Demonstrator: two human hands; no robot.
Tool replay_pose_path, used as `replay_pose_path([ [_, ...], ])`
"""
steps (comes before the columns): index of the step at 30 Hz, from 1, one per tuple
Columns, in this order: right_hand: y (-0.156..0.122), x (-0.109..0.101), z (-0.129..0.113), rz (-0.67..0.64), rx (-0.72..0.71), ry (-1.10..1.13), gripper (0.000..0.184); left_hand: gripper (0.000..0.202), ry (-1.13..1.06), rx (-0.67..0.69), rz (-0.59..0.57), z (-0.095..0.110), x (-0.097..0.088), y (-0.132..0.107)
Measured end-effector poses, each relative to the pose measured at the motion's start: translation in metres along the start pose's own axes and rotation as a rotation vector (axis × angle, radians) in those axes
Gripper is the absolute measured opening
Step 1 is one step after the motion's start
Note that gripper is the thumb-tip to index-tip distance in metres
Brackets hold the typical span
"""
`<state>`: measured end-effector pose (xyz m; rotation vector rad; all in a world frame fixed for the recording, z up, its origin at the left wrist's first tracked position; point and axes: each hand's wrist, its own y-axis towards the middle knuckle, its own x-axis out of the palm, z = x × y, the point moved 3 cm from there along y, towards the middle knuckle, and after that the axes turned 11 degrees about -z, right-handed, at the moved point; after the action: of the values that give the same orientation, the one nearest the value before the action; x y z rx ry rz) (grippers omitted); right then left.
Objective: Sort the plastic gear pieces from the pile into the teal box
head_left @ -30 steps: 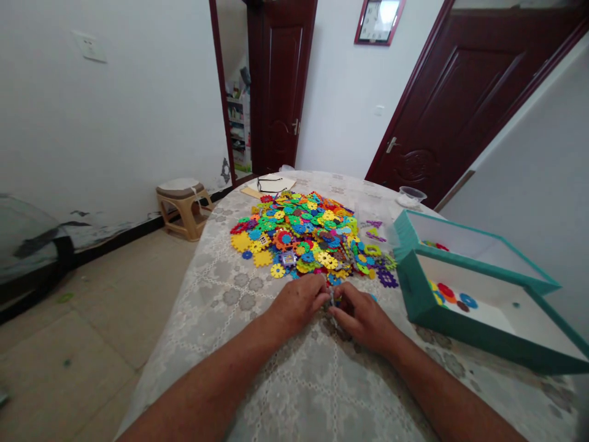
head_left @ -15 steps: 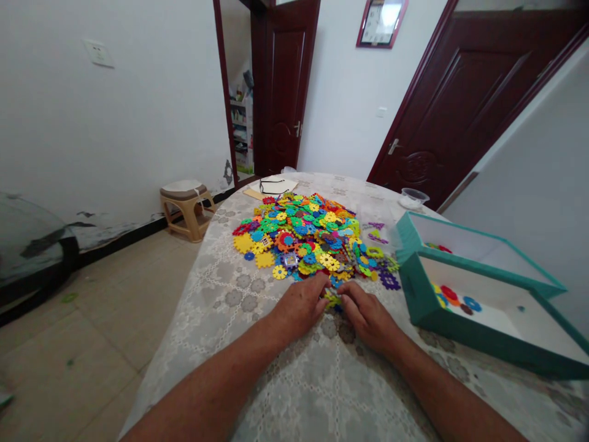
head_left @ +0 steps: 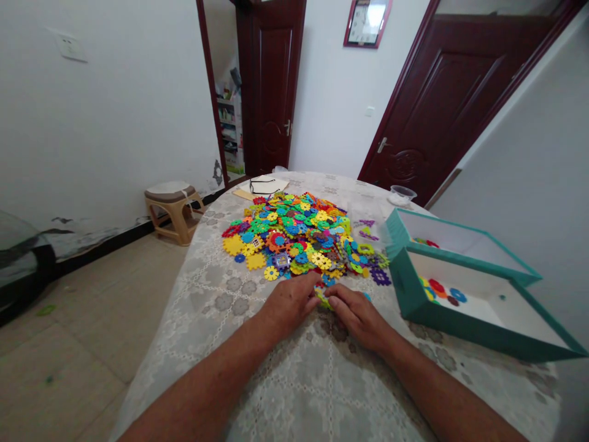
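— What has shifted since the last frame?
— Your head view has swung, so the whole scene sits slightly further left. Your left hand (head_left: 289,304) and right hand (head_left: 356,318) remain together at the front of the surface.
— State of the hands?
— Closed inward: both grip a small yellow-green plastic piece (head_left: 322,299) between them, just off the near edge of the pile of interlocking plastic discs (head_left: 285,236).
— Surroundings?
— A lace-patterned tablecloth (head_left: 202,301) covers the surface. To your right sit two open teal boxes (head_left: 460,328), with coloured discs (head_left: 439,290) lying inside the nearer one.
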<state>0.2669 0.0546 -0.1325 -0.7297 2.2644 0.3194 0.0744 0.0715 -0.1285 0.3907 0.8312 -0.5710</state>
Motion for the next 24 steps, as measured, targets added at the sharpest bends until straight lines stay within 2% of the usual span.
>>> replay_pose_path([
  [4, 0.001, 0.003, -0.002, -0.03, -0.036, -0.067, 0.021, 0.025, 0.113, 0.004, 0.013, -0.002, -0.007, -0.002],
  [6, 0.001, 0.004, 0.0, -0.019, -0.025, -0.105, 0.022, 0.029, 0.189, -0.006, 0.066, -0.006, -0.016, -0.002],
  [10, 0.002, 0.004, 0.007, 0.017, 0.007, -0.159, 0.022, 0.045, 0.338, -0.156, 0.215, -0.027, -0.036, 0.002],
  [12, 0.001, 0.004, 0.009, 0.042, -0.008, -0.173, 0.023, 0.049, 0.403, -0.245, 0.247, -0.04, -0.042, 0.008],
  [14, 0.001, 0.004, 0.009, 0.053, -0.033, -0.181, 0.024, 0.052, 0.452, -0.296, 0.244, -0.05, -0.044, 0.014],
  [17, 0.0, 0.005, 0.008, 0.039, -0.051, -0.173, 0.024, 0.05, 0.499, -0.304, 0.208, -0.056, -0.043, 0.02],
  [24, 0.0, 0.004, 0.009, 0.029, -0.039, -0.154, 0.02, 0.037, 0.446, -0.3, 0.06, -0.037, -0.036, 0.004],
])
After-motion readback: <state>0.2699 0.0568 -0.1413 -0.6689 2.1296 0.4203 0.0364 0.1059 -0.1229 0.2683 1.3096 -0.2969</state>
